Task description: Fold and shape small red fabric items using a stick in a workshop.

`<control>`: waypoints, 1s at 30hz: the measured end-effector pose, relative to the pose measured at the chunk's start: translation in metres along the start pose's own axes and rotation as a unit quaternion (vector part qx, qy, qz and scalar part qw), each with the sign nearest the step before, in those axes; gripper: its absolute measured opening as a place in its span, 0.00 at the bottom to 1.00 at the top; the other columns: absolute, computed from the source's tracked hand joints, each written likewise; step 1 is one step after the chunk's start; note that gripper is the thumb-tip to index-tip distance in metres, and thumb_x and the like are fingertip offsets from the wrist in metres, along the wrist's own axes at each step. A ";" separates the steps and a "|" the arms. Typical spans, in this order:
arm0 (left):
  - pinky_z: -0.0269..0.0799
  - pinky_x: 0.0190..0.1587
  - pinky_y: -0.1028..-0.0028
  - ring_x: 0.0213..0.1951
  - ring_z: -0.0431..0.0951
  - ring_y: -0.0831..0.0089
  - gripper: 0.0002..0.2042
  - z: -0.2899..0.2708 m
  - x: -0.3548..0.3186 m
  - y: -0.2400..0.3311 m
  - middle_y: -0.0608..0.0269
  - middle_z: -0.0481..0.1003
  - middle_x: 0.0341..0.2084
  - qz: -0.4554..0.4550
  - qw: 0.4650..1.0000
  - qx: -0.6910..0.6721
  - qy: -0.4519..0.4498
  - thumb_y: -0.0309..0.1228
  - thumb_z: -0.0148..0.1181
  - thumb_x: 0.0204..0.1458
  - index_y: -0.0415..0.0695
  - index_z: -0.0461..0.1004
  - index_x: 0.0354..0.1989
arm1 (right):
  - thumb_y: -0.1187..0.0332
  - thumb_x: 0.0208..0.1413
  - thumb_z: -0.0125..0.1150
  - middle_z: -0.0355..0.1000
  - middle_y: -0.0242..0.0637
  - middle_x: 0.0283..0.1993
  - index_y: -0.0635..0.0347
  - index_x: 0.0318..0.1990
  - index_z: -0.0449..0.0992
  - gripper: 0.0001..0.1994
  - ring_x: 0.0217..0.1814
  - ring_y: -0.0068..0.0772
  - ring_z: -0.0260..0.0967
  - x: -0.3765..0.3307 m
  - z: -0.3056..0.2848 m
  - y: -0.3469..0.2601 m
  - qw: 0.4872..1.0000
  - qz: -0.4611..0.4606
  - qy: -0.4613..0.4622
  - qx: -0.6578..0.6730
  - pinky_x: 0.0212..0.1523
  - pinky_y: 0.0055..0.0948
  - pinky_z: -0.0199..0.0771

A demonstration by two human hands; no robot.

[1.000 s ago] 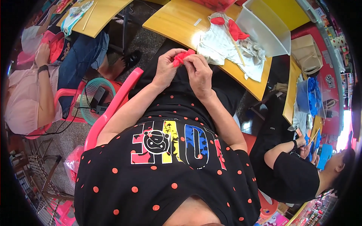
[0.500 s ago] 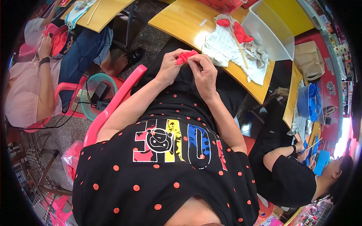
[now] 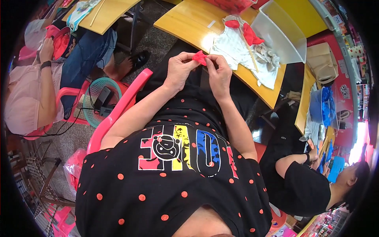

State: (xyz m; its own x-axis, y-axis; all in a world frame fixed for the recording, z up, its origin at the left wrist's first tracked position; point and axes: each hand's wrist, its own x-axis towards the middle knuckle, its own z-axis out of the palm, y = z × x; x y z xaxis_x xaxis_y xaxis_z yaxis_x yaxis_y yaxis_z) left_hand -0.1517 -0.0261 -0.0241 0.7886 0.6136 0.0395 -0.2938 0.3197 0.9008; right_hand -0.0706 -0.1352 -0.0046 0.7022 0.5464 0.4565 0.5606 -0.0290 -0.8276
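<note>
Both hands, the left hand (image 3: 179,71) and the right hand (image 3: 219,75), had stayed raised before the near edge of the yellow surface (image 3: 185,17), their fingers pinching a small red piece (image 3: 199,57) between them; its folds had shifted slightly, so the shaping seemed ongoing.

Camera place: it sits on my head, the left one of a pair.
Direction: it looks steeply down over my chest to my left hand (image 3: 178,71) and right hand (image 3: 219,75).
Nearness: my shirt is very close, the yellow table (image 3: 189,19) farther.
Lens: fisheye, edges bend.
</note>
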 end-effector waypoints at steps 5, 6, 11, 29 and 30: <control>0.68 0.32 0.83 0.29 0.73 0.82 0.07 -0.002 0.001 0.000 0.69 0.73 0.29 -0.033 0.999 -0.023 -0.006 0.27 0.65 0.48 0.38 0.78 0.35 | 0.73 0.56 0.57 0.72 0.32 0.30 0.68 0.36 0.75 0.06 0.32 0.20 0.67 0.002 0.003 0.016 0.978 0.147 -0.019 0.145 0.35 0.20 0.67; 0.68 0.33 0.82 0.31 0.73 0.83 0.07 -0.004 0.001 0.000 0.69 0.73 0.30 -0.078 0.996 -0.042 -0.032 0.27 0.64 0.49 0.39 0.78 0.36 | 0.73 0.56 0.57 0.72 0.32 0.30 0.68 0.36 0.75 0.06 0.32 0.20 0.67 0.003 0.002 0.019 0.978 0.147 -0.018 0.145 0.35 0.20 0.67; 0.69 0.38 0.81 0.36 0.74 0.82 0.09 -0.003 0.000 0.013 0.68 0.76 0.35 -0.181 0.966 -0.150 -0.106 0.28 0.59 0.53 0.42 0.75 0.42 | 0.71 0.57 0.57 0.73 0.31 0.33 0.64 0.39 0.74 0.06 0.33 0.17 0.68 0.007 -0.007 0.018 0.902 0.236 -0.085 0.352 0.36 0.16 0.69; 0.65 0.41 0.78 0.33 0.71 0.83 0.08 -0.010 0.006 0.010 0.74 0.76 0.30 -0.186 0.971 -0.144 -0.034 0.36 0.60 0.53 0.47 0.77 0.37 | 0.71 0.53 0.62 0.69 0.26 0.26 0.66 0.37 0.76 0.08 0.26 0.14 0.60 0.001 -0.002 -0.003 0.934 0.247 -0.101 0.239 0.28 0.15 0.60; 0.65 0.41 0.78 0.33 0.71 0.83 0.08 -0.010 0.006 0.011 0.74 0.76 0.30 -0.186 0.971 -0.145 -0.033 0.36 0.60 0.53 0.47 0.77 0.37 | 0.71 0.53 0.62 0.69 0.26 0.26 0.66 0.37 0.76 0.08 0.26 0.14 0.60 0.000 -0.002 -0.001 0.934 0.247 -0.102 0.238 0.28 0.15 0.60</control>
State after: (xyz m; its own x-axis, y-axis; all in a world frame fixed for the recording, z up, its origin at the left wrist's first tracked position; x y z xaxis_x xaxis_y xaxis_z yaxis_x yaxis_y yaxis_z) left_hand -0.1560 -0.0117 -0.0184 0.8999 0.3716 -0.2285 -0.1142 0.7062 0.6987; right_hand -0.0697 -0.1369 -0.0033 0.6987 0.7136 -0.0516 -0.1027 0.0286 -0.9943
